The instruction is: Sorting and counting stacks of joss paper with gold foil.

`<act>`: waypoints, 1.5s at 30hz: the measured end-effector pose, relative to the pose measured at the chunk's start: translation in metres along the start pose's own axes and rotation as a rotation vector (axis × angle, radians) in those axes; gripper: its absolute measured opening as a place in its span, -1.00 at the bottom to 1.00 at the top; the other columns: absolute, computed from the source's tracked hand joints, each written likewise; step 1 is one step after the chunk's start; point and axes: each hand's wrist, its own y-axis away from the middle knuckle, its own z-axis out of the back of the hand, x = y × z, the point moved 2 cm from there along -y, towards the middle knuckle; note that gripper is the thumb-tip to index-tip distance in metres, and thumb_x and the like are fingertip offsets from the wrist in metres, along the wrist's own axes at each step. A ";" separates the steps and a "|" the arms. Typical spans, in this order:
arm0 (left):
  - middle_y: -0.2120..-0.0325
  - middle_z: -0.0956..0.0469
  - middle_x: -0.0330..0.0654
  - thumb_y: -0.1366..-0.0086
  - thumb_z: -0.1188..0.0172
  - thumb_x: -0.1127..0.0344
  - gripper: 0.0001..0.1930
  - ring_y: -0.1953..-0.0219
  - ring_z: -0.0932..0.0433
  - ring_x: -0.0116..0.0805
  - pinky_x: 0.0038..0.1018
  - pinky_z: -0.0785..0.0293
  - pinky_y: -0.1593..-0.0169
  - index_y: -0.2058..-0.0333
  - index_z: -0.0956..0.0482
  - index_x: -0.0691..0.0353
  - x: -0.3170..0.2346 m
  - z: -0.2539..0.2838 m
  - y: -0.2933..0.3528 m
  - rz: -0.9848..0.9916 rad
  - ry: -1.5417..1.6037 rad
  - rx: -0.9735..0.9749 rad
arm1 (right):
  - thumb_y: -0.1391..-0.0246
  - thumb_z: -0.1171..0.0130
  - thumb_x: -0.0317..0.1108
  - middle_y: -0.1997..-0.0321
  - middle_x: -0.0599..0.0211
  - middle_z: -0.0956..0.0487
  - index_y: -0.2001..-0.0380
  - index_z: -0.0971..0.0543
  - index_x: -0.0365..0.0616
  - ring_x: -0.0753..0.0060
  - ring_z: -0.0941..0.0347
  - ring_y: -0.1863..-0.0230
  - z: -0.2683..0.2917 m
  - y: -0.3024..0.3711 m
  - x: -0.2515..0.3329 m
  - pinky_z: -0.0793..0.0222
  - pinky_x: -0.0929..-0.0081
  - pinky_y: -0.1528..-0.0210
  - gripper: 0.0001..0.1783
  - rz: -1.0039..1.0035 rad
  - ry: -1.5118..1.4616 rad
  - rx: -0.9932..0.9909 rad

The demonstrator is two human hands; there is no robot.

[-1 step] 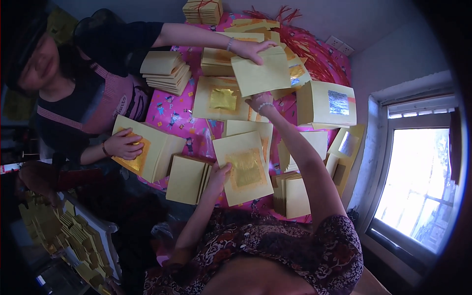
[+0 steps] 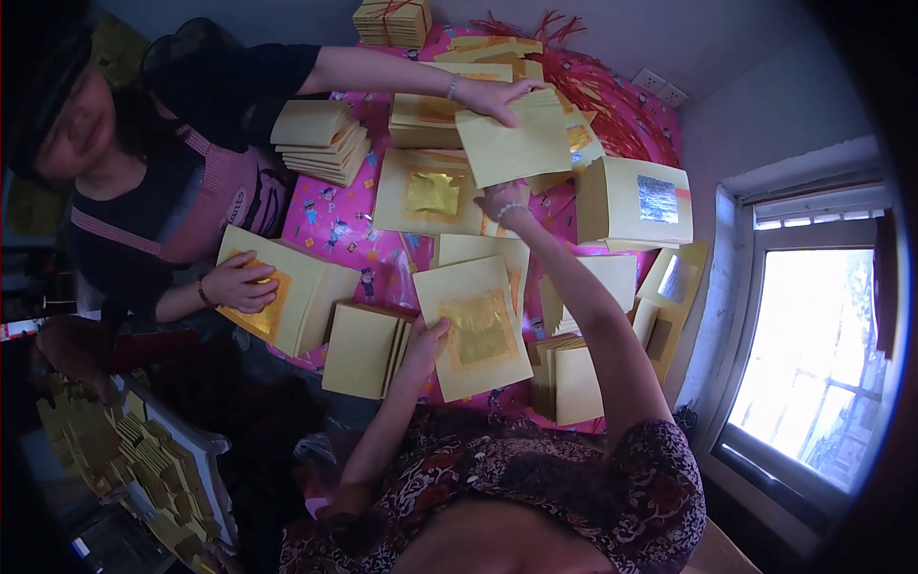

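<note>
My left hand (image 2: 422, 349) is closed on the left edge of a yellow paper sheet (image 2: 475, 373) bearing a gold foil square, thumb on top. My right hand (image 2: 500, 201) reaches over the table, its fingers curled and partly hidden at the lower edge of a yellow paper packet (image 2: 512, 143). What those fingers grip does not show. A co-worker's hand (image 2: 488, 99) rests on that packet's top edge. Beside my right hand lies a yellow sheet with gold foil (image 2: 406, 196). The co-worker's other hand (image 2: 244, 284) presses on a folded yellow stack (image 2: 316, 297) at the left.
More yellow paper stacks stand around: upright (image 2: 368, 349), silver-foiled (image 2: 612, 196) and piled far left (image 2: 320, 143). Red strings (image 2: 622, 115) spread over the back right of the pink patterned tablecloth (image 2: 330, 215). A window (image 2: 803, 335) is on the right. Further paper bundles (image 2: 158, 459) lie at lower left.
The co-worker's hand and the packet under it have shifted slightly to the right. My left hand and its sheet stay almost still.
</note>
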 end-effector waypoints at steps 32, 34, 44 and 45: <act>0.16 -0.49 -0.13 -0.16 -0.12 0.44 -0.63 0.16 -0.50 -0.32 -0.42 -0.44 0.08 0.03 -0.37 0.34 -0.001 -0.001 -0.007 -0.025 -0.148 -0.019 | 0.02 -0.10 -0.28 0.33 0.07 -0.54 0.30 -0.55 -0.14 0.14 -0.50 0.27 0.075 0.089 0.006 -0.40 0.28 0.18 -0.77 0.161 -0.502 -0.331; 0.15 -0.49 -0.15 -0.17 -0.12 0.44 -0.63 0.12 -0.49 -0.33 -0.43 -0.41 0.05 0.02 -0.38 0.31 0.001 0.002 -0.007 -0.021 -0.139 -0.019 | 0.03 -0.08 -0.29 0.31 0.12 -0.54 0.30 -0.56 -0.09 0.16 -0.49 0.23 0.074 0.063 0.020 -0.37 0.26 0.15 -0.78 0.168 -0.437 -0.335; 0.14 -0.48 -0.18 -0.16 -0.13 0.44 -0.62 0.10 -0.46 -0.36 -0.43 -0.36 0.01 0.02 -0.36 0.29 -0.001 -0.001 -0.006 0.030 -0.058 -0.041 | 0.13 -0.19 -0.08 0.18 0.18 -0.51 0.14 -0.43 -0.09 0.18 -0.43 0.10 0.023 -0.052 0.036 -0.20 0.09 0.03 -0.51 0.132 0.183 -0.239; 0.13 -0.47 -0.18 -0.16 -0.14 0.43 -0.61 0.09 -0.46 -0.36 -0.42 -0.36 0.01 0.01 -0.35 0.29 -0.001 0.000 -0.006 0.030 -0.042 -0.054 | 0.03 -0.05 -0.18 0.21 0.22 -0.53 0.15 -0.45 -0.10 0.24 -0.45 0.13 0.020 -0.053 0.036 -0.18 0.13 0.05 -0.63 0.119 0.170 -0.224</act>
